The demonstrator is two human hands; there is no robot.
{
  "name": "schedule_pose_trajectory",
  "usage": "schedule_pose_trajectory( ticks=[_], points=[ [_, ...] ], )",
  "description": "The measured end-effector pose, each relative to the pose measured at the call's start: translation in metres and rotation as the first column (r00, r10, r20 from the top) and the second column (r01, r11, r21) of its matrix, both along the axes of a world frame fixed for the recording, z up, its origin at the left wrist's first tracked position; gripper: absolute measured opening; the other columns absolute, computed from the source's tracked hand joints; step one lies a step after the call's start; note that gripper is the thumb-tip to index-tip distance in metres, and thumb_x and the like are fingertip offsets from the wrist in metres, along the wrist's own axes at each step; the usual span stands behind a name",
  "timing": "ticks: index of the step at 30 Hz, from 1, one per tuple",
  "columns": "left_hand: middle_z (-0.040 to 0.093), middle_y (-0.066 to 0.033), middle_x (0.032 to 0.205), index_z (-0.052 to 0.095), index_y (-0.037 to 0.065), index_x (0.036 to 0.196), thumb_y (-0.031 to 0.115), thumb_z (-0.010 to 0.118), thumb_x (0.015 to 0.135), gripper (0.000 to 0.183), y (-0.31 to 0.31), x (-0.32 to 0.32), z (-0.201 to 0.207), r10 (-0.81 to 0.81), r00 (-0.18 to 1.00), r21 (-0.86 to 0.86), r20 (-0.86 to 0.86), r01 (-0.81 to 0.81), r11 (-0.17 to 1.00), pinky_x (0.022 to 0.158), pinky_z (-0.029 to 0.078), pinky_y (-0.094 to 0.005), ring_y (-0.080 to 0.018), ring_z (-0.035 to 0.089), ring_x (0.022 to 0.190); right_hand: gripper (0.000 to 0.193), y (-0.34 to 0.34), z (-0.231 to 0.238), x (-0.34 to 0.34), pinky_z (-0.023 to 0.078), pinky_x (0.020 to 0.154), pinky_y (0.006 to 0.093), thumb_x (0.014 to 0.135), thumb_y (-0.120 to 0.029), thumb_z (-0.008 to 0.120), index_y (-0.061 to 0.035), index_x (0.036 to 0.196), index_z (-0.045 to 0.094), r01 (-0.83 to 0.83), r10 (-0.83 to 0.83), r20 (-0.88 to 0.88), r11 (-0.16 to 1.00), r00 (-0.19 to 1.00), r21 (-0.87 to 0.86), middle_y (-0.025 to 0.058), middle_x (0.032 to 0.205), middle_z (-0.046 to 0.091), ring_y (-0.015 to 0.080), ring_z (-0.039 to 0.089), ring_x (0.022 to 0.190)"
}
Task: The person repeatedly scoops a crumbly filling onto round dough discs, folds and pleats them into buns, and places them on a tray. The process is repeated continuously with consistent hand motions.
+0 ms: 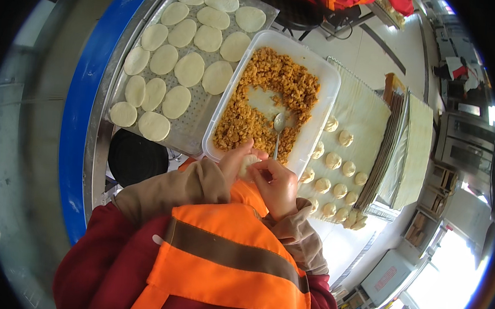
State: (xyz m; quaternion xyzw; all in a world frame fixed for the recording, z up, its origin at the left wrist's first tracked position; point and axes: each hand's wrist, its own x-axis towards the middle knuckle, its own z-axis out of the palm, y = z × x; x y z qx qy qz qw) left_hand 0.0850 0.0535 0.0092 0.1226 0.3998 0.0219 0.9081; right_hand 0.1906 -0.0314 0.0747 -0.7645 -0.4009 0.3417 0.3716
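A small round of pale dough (249, 163) sits in my left hand (234, 160), whose fingers curl around it. My right hand (276, 185) pinches the dough's upper edge between thumb and fingers; whatever is inside the dough is hidden. Just beyond both hands is a translucent plastic tub (327, 90) of crumbly orange-brown filling (248, 125). A metal spoon (279, 122) rests in it, bowl away from me, beside a scraped patch at the middle.
To the left, flat dough discs (189, 69) lie on a perforated metal tray (204, 112). Pleated buns (333, 160) stand in rows on a cloth-lined tray (362, 104) to the right, next to a stack of edge-on trays (383, 153). A round black stool (138, 160) is at lower left.
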Motion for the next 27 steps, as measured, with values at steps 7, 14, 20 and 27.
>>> schedule_pose_trajectory(
  ticks=[7,14,20,27],
  points=[
    [0.064,-0.0066,0.091,0.062,0.004,0.099,0.049,0.039,0.096,0.051,-0.015,-0.016,-0.025,-0.001,0.99,0.207,-0.144,0.031,0.978,0.062,0.051,-0.0287,-0.0166,0.062,0.075,0.006,0.005,-0.026,0.003,0.046,0.056,0.0217,0.08,-0.005,0.069,-0.0005,0.085,0.067,-0.083,0.051,-0.284,0.991,0.957,-0.103,0.0066,0.07,0.064,0.0103,0.06,0.06],
    [0.063,-0.0123,0.082,0.059,0.006,0.082,0.052,0.033,0.096,0.056,-0.003,-0.041,-0.026,0.081,0.997,0.023,-0.004,-0.081,0.996,0.054,0.052,-0.0334,-0.0226,0.063,0.068,0.018,0.067,-0.098,0.04,0.046,0.054,0.0331,0.078,-0.025,0.07,-0.0089,0.085,0.069,0.018,0.008,0.105,0.968,0.994,-0.249,0.0058,0.068,0.059,0.0213,0.056,0.057],
    [0.062,-0.0125,0.081,0.059,0.006,0.081,0.051,0.032,0.096,0.055,0.003,-0.053,-0.027,0.212,0.977,0.038,0.008,-0.212,0.977,0.054,0.052,-0.0341,-0.0236,0.064,0.069,0.022,0.091,-0.124,0.014,0.049,0.065,0.0378,0.076,-0.034,0.07,-0.0119,0.081,0.068,-0.051,0.15,0.529,0.979,0.836,-0.198,0.0043,0.081,0.06,0.0248,0.061,0.08],
    [0.062,-0.0122,0.084,0.057,0.007,0.081,0.049,0.031,0.097,0.052,0.011,-0.056,-0.019,0.261,0.965,0.014,-0.002,-0.261,0.965,0.057,0.053,-0.0353,-0.0244,0.064,0.074,0.023,0.1,-0.127,0.007,0.05,0.07,0.0401,0.078,-0.035,0.067,-0.012,0.078,0.068,0.01,0.227,0.571,0.924,0.789,-0.381,0.005,0.085,0.063,0.026,0.061,0.086]
  ],
)
